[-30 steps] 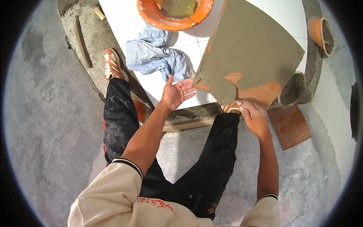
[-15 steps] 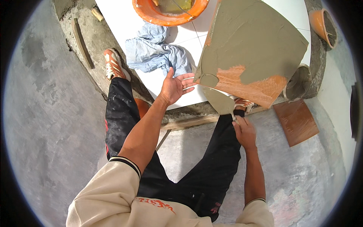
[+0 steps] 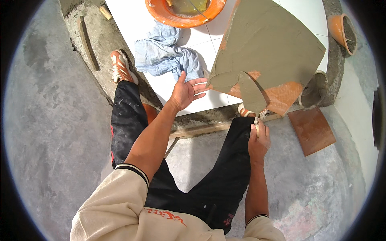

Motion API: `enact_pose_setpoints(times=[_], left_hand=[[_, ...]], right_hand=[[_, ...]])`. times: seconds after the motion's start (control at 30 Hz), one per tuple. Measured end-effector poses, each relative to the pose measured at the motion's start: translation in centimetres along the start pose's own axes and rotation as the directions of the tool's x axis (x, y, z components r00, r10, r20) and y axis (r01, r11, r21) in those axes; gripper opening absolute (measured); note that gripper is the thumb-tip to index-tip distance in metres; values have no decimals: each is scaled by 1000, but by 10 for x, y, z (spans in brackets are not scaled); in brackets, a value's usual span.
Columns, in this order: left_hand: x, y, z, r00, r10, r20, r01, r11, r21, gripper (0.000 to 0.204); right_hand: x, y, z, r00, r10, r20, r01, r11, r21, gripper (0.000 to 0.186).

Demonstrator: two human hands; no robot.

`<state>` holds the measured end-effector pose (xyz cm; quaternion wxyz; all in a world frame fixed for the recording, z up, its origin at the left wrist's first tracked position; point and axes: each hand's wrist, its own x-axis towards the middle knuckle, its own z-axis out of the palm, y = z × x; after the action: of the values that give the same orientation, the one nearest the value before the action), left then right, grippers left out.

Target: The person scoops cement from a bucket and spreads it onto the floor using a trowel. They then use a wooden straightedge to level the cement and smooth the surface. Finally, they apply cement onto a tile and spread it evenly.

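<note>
A large orange tile spread with grey mortar lies tilted at upper centre, its ridged orange face bare along the near edge. My right hand is closed round the handle of a trowel. The trowel's mortar-coated blade is over the tile's near side, by the bare patch. My left hand is palm up, fingers stretched out and apart, with the fingertips at the tile's left corner. Whether they reach under that corner is hard to see.
A crumpled blue cloth and an orange basin of murky water sit on white floor tiles. A brown tile lies on the concrete at right. Beyond it stand a grey bucket and an orange pot.
The trowel has moved up from below the tile's near edge to over its face, and my right hand has shifted slightly. My left hand stays in place.
</note>
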<state>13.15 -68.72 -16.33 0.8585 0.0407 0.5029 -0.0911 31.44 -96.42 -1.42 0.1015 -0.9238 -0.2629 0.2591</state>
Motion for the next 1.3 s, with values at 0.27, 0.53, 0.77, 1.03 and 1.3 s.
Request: enact_pose_setpoints(times=[0.27,0.53,0.77,1.03,1.3], left_hand=[[3,2,8,1000,6,-2,-6,1000,-5,98],[2,-3,10,999,0,-41,-2,999,-37,98],[1,-3,4,999,5,-33,-7,998,-65,97],[-4,0,8,1000,-20,-19,18,995,-100,98],[-2,1,9,999,-30,-37,27,997,-74,98]], right_hand=[[-18,72,4,984,-54,169,26,986,163,30],[32,22,-23,960,-167,226,189,978,-83,31],[92,-21,-38,988,-152,-31,153,988,34,35],[146,-49,-28,978,-149,-148,155,987,32,36],[40,-34,-2,961,-266,76,268,963,-18,34]])
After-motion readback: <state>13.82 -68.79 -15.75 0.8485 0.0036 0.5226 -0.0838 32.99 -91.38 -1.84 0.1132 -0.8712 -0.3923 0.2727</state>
